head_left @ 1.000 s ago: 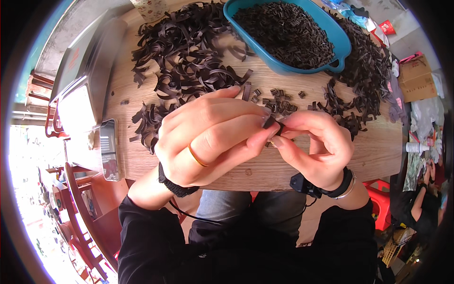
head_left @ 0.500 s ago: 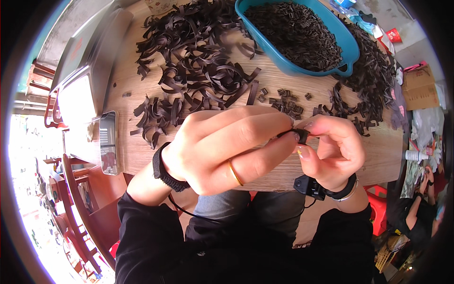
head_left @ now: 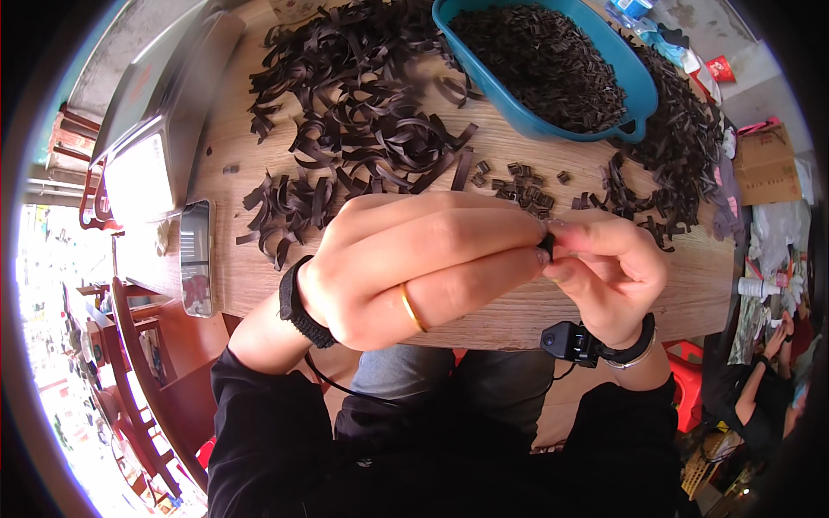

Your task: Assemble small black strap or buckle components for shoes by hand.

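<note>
Above the near edge of the wooden table (head_left: 691, 289), my two hands meet fingertip to fingertip. Between them is a small dark piece (head_left: 546, 248), mostly covered by the fingers, so its exact kind is hidden. My left hand (head_left: 423, 263), with a gold ring, pinches it from the left. From the right, the thumb and forefinger of my right hand (head_left: 609, 268) close on the same piece. Just beyond the hands lies a small pile of square dark brown clip-like pieces (head_left: 522, 186). Loose dark brown strips (head_left: 380, 142) are heaped farther off to the left.
A blue plastic basin (head_left: 639, 112) full of small dark pieces stands at the far right. More dark strips (head_left: 682, 147) lie beside it. At the left are a grey box (head_left: 177, 95) and a flat glossy rectangular object (head_left: 198, 259). Another person (head_left: 764, 380) sits at the right.
My fingertips have drawn closer together around the dark piece, so less of it shows. My right thumb has risen slightly toward the forefinger.
</note>
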Demonstrator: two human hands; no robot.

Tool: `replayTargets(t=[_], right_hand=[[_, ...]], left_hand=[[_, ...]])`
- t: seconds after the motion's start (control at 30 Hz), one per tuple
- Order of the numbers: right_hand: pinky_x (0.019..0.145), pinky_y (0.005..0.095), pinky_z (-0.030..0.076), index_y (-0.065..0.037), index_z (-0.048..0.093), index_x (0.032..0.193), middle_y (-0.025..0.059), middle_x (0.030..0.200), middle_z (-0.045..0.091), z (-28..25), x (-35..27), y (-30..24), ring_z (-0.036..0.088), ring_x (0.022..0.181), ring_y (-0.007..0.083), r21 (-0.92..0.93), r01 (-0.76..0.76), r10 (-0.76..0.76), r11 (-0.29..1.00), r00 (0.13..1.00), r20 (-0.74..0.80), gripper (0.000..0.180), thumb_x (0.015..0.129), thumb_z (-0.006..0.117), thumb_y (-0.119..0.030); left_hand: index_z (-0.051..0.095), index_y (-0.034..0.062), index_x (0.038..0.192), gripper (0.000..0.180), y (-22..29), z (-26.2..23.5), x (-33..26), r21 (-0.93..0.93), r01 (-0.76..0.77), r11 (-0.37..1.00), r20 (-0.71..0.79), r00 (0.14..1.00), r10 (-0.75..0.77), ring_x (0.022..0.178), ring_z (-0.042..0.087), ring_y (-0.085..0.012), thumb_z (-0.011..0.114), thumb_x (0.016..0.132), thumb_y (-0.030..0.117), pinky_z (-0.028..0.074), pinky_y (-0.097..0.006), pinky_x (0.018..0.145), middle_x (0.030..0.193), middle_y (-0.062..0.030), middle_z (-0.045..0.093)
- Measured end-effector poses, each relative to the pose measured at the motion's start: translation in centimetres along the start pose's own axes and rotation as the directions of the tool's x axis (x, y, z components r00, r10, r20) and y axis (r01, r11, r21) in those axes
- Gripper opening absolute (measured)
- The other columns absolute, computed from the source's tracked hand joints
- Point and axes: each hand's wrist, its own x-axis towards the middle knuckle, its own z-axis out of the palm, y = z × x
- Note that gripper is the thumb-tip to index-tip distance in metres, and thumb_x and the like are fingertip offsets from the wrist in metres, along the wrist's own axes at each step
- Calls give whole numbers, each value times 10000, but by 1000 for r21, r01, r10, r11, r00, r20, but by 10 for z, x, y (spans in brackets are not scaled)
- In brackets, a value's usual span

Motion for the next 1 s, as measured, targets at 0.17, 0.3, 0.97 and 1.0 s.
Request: replayTargets(t=[0.17, 0.3, 0.97, 1.0], right_hand=[[699, 297, 576, 108, 569, 1014, 182, 942, 648, 13, 0, -8, 674, 826, 230, 495, -288, 385, 820, 917, -104, 175, 862, 613, 35], [627, 274, 554, 101, 561, 1003, 149, 910, 641, 5, 3, -9, 659, 833, 198, 440, -446, 484, 779, 875, 30, 148, 890, 576, 7], [657, 323, 568, 20, 407, 990, 220, 1066, 590, 2, -1, -2, 634, 841, 215, 70, -410, 410, 910, 912, 4, 174, 958, 443, -147], [657, 322, 567, 19, 403, 988, 220, 1065, 590, 2, -1, -1, 632, 849, 213, 50, -405, 405, 913, 914, 4, 172, 960, 437, -147]], left_hand=[[639, -56, 885, 270, 1, -3, 1, -10, 9, 1000, 23, 1000, -9, 778, 673, -266, 681, 636, 42, 587, -306, 635, 937, -164, 642], [635, -51, 888, 256, 0, -1, 1, 11, -4, 1000, 23, 1000, 4, 789, 674, -268, 673, 657, 53, 585, -309, 641, 937, -158, 644], [591, 6, 978, 388, -4, 6, -2, 184, 196, 963, 30, 978, -204, 818, 695, -266, 803, 653, 9, 576, -337, 700, 894, -108, 688], [596, 6, 978, 387, -4, 5, -2, 178, 218, 960, 45, 972, -229, 818, 695, -260, 804, 652, 11, 575, -331, 700, 898, -101, 688]])
